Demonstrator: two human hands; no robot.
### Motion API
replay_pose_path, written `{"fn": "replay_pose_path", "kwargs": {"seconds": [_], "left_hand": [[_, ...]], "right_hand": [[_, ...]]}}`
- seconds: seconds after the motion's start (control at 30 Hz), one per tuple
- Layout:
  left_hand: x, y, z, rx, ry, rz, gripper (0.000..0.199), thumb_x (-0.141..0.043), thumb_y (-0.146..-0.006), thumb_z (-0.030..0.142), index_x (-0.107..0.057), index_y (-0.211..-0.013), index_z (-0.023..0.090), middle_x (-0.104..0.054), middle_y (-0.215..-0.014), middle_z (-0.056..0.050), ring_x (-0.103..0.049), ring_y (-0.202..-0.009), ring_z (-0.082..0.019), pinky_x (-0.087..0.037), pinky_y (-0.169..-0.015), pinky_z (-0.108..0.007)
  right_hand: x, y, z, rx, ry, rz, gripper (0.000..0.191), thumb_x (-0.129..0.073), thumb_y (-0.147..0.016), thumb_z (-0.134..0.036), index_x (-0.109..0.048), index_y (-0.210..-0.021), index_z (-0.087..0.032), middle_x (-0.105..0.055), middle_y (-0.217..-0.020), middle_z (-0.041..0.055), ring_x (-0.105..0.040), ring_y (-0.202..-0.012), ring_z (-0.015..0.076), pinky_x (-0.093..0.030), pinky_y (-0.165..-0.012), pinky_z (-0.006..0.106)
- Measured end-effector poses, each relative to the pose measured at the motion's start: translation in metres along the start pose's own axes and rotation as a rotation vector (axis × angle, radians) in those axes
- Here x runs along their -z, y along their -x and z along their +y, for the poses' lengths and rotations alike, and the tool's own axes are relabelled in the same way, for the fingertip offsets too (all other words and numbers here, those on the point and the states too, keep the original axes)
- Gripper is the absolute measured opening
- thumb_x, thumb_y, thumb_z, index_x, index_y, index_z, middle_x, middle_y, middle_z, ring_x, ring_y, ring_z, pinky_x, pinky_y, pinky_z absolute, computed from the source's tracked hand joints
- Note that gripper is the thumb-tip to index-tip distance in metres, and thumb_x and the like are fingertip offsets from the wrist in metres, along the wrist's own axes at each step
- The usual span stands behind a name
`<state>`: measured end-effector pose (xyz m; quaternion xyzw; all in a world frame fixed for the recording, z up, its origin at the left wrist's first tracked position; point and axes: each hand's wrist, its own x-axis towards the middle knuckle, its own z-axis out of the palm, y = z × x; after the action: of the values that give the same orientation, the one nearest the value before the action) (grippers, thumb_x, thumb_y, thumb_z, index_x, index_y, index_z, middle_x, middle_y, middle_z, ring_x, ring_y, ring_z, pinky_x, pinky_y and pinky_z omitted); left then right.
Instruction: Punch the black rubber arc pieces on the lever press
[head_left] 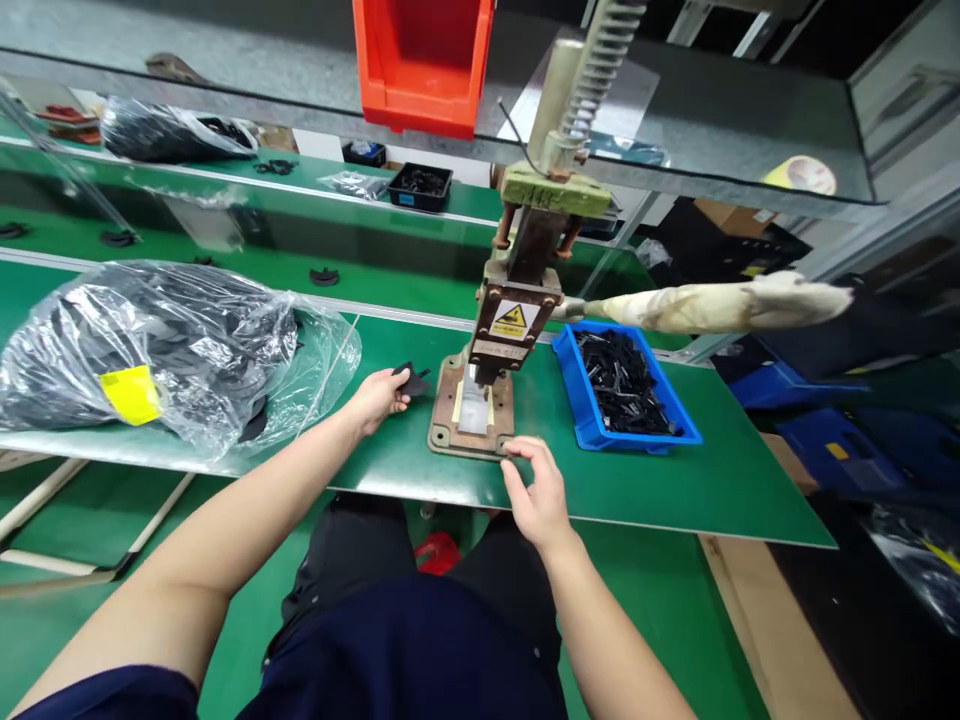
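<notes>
My left hand pinches a small black plastic part just left of the press base. A hand-operated arbor press with a yellow warning label stands upright on the green table; its ram is above a pale plate on the base. My right hand is at the base's front right corner, thumb and fingers apart, with nothing visible in it. From the press a cloth-wrapped lever sticks out to the right.
Right of the press is a blue bin of black plastic pieces. A clear plastic bag full of black parts lies on the left. Overhead, an orange bin hangs at the shelf edge. The table's front edge runs close to my body.
</notes>
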<state>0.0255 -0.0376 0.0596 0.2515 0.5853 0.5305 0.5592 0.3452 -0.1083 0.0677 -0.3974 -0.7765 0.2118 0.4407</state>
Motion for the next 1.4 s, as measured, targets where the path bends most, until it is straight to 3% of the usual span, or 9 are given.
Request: {"fn": "replay_pose_path", "kwargs": {"seconds": [0.2,0.3,0.37,0.47,0.6,0.73,0.83,1.0,1.4], "left_hand": [[-0.018,-0.114,0.057,-0.006,0.036,0.077,0.015,-0.071,-0.099,0.027,-0.062,-0.096,0.015,-0.067,-0.068,-0.004,-0.064,-0.053,-0.011,-0.054,-0.053,-0.020],[-0.028,-0.147,0.076,-0.086,0.038,0.075,0.025,-0.070,-0.100,0.039,-0.065,-0.103,0.015,-0.075,-0.083,-0.010,-0.074,-0.071,-0.017,-0.062,-0.067,-0.027],[-0.028,-0.155,0.069,-0.127,-0.008,0.110,0.027,-0.073,-0.097,0.039,-0.065,-0.099,0.014,-0.075,-0.083,-0.011,-0.074,-0.070,-0.018,-0.062,-0.069,-0.030],[-0.020,-0.147,0.040,-0.186,-0.062,0.150,0.025,-0.077,-0.094,0.034,-0.063,-0.090,0.015,-0.072,-0.078,-0.007,-0.066,-0.061,-0.012,-0.058,-0.066,-0.025],[0.001,-0.118,0.004,-0.360,-0.230,0.049,0.036,-0.072,-0.096,0.048,-0.065,-0.080,0.016,-0.067,-0.067,-0.003,-0.059,-0.053,-0.010,-0.051,-0.055,-0.022],[0.021,-0.079,-0.019,-0.442,-0.360,0.030,0.048,-0.063,-0.097,0.060,-0.067,-0.075,0.018,-0.063,-0.060,-0.002,-0.055,-0.049,-0.012,-0.046,-0.050,-0.023],[0.029,-0.047,-0.033,-0.451,-0.368,0.012,0.046,-0.059,-0.098,0.059,-0.068,-0.079,0.018,-0.065,-0.064,-0.002,-0.056,-0.053,-0.013,-0.048,-0.054,-0.024],[0.025,-0.015,-0.040,-0.454,-0.417,-0.009,0.041,-0.063,-0.096,0.056,-0.069,-0.081,0.018,-0.066,-0.067,-0.002,-0.056,-0.057,-0.012,-0.048,-0.058,-0.023],[0.017,-0.014,-0.035,-0.416,-0.419,-0.008,0.035,-0.067,-0.094,0.052,-0.068,-0.077,0.021,-0.066,-0.066,-0.002,-0.055,-0.056,-0.013,-0.047,-0.057,-0.023]], "right_hand": [[0.019,0.015,0.007,-0.019,0.073,-0.023,0.017,-0.060,-0.099,-0.024,-0.065,-0.115,-0.025,-0.070,-0.116,0.0087,-0.070,-0.111,0.0197,-0.061,-0.096,0.038],[0.031,0.015,0.011,-0.029,0.113,-0.016,0.016,-0.061,-0.099,-0.026,-0.066,-0.114,-0.026,-0.070,-0.117,0.0083,-0.070,-0.112,0.0198,-0.061,-0.097,0.038],[0.043,0.014,0.016,-0.042,0.141,-0.003,0.016,-0.061,-0.098,-0.027,-0.067,-0.113,-0.026,-0.071,-0.117,0.0082,-0.069,-0.113,0.0203,-0.060,-0.099,0.039],[0.065,0.007,0.030,-0.082,0.192,0.023,0.013,-0.059,-0.100,-0.032,-0.069,-0.107,-0.026,-0.072,-0.112,0.0076,-0.070,-0.109,0.0205,-0.059,-0.098,0.040],[0.103,-0.024,0.064,-0.190,0.316,0.076,0.024,-0.052,-0.103,-0.042,-0.067,-0.098,-0.024,-0.073,-0.106,0.0074,-0.069,-0.101,0.0200,-0.058,-0.094,0.039],[0.144,-0.066,0.112,-0.359,0.522,0.091,0.034,-0.049,-0.104,-0.049,-0.068,-0.106,-0.021,-0.073,-0.112,0.0100,-0.068,-0.106,0.0214,-0.057,-0.101,0.043],[0.161,-0.093,0.143,-0.474,0.658,-0.019,0.038,-0.062,-0.099,-0.050,-0.067,-0.118,-0.018,-0.070,-0.121,0.0079,-0.067,-0.112,0.0197,-0.058,-0.104,0.045],[0.157,-0.119,0.165,-0.519,0.794,-0.230,0.043,-0.065,-0.098,-0.048,-0.063,-0.131,-0.020,-0.065,-0.137,0.0097,-0.066,-0.122,0.0216,-0.060,-0.106,0.047],[0.153,-0.125,0.159,-0.529,0.902,-0.382,0.045,-0.065,-0.098,-0.049,-0.063,-0.132,-0.020,-0.065,-0.137,0.0098,-0.066,-0.122,0.0217,-0.060,-0.105,0.047]]}}
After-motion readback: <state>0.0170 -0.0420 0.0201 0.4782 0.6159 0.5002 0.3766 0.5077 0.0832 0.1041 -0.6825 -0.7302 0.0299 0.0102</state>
